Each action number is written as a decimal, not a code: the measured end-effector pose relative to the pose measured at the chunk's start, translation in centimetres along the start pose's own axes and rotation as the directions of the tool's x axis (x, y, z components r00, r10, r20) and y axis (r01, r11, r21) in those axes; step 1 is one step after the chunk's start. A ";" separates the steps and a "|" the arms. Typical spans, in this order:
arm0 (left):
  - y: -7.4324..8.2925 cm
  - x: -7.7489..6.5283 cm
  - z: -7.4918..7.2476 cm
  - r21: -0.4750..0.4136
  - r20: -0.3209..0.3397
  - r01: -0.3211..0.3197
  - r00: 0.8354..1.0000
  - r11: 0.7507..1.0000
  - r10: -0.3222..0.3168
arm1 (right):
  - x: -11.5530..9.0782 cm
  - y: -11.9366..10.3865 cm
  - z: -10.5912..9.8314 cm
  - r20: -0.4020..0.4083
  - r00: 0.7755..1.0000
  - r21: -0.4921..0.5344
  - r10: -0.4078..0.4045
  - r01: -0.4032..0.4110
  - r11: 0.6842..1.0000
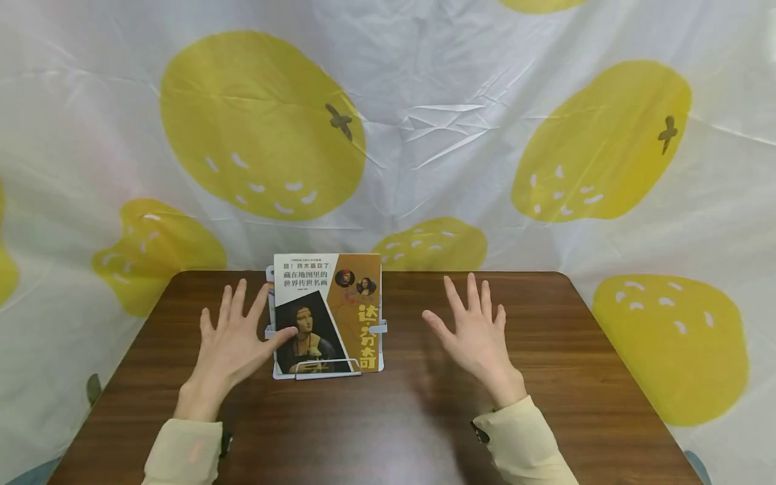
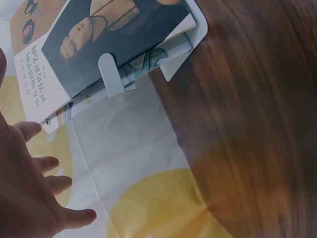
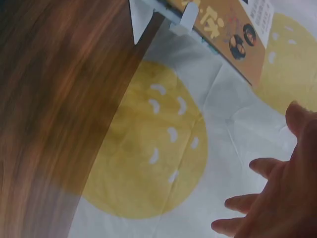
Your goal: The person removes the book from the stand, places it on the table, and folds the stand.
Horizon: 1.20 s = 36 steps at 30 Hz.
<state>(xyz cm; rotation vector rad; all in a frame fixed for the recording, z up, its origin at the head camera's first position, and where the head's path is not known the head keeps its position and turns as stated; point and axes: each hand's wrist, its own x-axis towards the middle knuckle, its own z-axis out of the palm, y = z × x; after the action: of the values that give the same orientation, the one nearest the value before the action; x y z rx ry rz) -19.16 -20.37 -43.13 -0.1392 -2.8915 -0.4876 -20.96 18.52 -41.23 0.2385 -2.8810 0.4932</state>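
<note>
A book [image 1: 358,296] with a painted portrait on its cover leans upright on a white book stand [image 1: 285,374], left of the table's middle. One side clip [image 2: 112,74] of the stand folds over the cover's edge, and a wire bar crosses the bottom. My left hand [image 1: 227,343] is spread beside the book, its thumb overlapping the cover's left part in the head view. To the right of the book, my right hand [image 1: 479,337] hovers with fingers spread and holds nothing. In the right wrist view the book's orange side [image 3: 223,29] shows above that hand.
The brown wooden table [image 1: 388,431] has rounded far corners. Behind it hangs a white curtain [image 1: 436,81] printed with large yellow fruit, close to the table's back and side edges. Light sleeves [image 1: 524,438] cover both forearms, with a dark band at each wrist.
</note>
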 end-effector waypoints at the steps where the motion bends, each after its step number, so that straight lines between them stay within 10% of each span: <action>1: 0.0 0.1 0.1 -0.003 -0.003 0.000 1.000 1.000 0.000 | 0.1 -0.1 0.1 0.002 1.000 0.009 0.001 -0.001 1.000; 21: 0.9 1.2 2.8 -0.080 -0.114 0.031 0.993 0.996 -0.040 | 2.1 -3.3 4.0 -0.003 0.999 0.317 0.041 -0.038 0.948; 28: 0.9 1.7 3.5 -0.130 -0.285 0.012 0.957 0.991 -0.049 | 3.2 -4.9 5.5 -0.087 0.996 0.476 0.030 0.015 0.879; 36: 1.1 2.5 4.2 -0.256 -0.316 0.042 0.940 0.966 -0.125 | 4.0 -6.4 7.2 -0.188 0.981 0.595 0.051 0.073 0.801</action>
<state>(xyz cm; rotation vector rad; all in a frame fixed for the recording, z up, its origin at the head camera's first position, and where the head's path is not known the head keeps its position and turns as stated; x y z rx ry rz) -22.26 -17.83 -46.09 0.0290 -2.5080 -0.8025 -24.90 9.60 -44.94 0.2804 -2.4403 1.3458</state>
